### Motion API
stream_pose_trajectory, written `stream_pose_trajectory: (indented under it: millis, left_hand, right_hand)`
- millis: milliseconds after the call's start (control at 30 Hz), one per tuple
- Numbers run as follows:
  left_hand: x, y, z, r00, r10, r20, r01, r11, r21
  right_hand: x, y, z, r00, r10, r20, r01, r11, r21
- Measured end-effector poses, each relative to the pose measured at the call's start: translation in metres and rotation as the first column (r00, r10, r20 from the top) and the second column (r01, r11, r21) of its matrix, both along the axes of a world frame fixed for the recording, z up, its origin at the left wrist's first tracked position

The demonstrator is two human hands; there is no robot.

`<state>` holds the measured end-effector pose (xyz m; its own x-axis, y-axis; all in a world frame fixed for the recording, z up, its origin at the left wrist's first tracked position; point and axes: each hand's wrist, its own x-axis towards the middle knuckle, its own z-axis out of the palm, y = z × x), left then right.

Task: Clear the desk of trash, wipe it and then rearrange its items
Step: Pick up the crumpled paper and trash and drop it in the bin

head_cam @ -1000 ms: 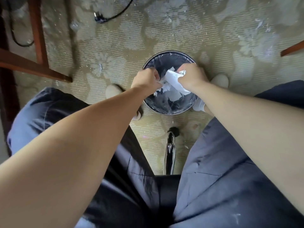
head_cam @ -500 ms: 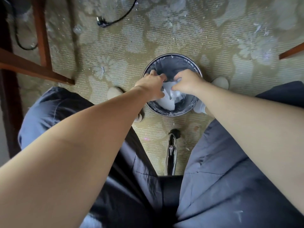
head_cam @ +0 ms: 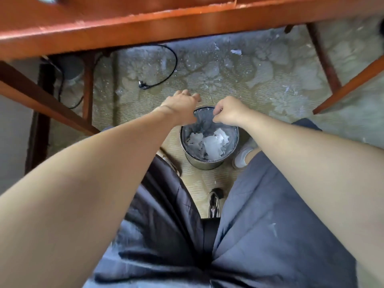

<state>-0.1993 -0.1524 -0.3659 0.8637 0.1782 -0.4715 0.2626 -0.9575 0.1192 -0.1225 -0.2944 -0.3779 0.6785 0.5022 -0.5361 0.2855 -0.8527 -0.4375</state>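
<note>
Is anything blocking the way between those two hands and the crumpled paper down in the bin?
Nothing visible does. The bin has no lid, and the crumpled paper lies exposed inside. The left hand and right hand hang over its far rim, with only open air between them and the paper.

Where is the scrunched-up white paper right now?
In the head view, the crumpled white paper lies inside the round metal trash bin on the carpet, mid-frame, just below the left hand and right hand.

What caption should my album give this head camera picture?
Left hand and right hand hover over the bin of crumpled paper by the desk.
</note>
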Motion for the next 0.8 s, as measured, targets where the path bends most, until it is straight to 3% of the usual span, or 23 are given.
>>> stream_pose_trajectory:
  millis: [167,367,533,800]
  left_hand:
    - [-0.01,-0.016,0.068,0.993,-0.038,0.115,0.028,0.995,0.093]
    - [-0.023,-0.037,0.143,0.96,-0.116,0.255,0.069,0.98,0.185]
    - [-0.027,-0.05,0.204,0.933,-0.169,0.319,0.089,0.964,0.251]
    - [0.008,-0.045,0.291,0.877,-0.207,0.433,0.085,0.955,0.285]
  right_hand:
    - [-0.013,-0.015,0.07,0.986,0.035,0.165,-0.044,0.998,0.054]
    - [-0.02,-0.046,0.146,0.951,-0.051,0.305,-0.009,0.982,0.19]
    - [-0.026,-0.061,0.2,0.904,-0.069,0.422,-0.02,0.979,0.203]
    - [0.001,-0.064,0.277,0.862,-0.179,0.474,0.025,0.949,0.314]
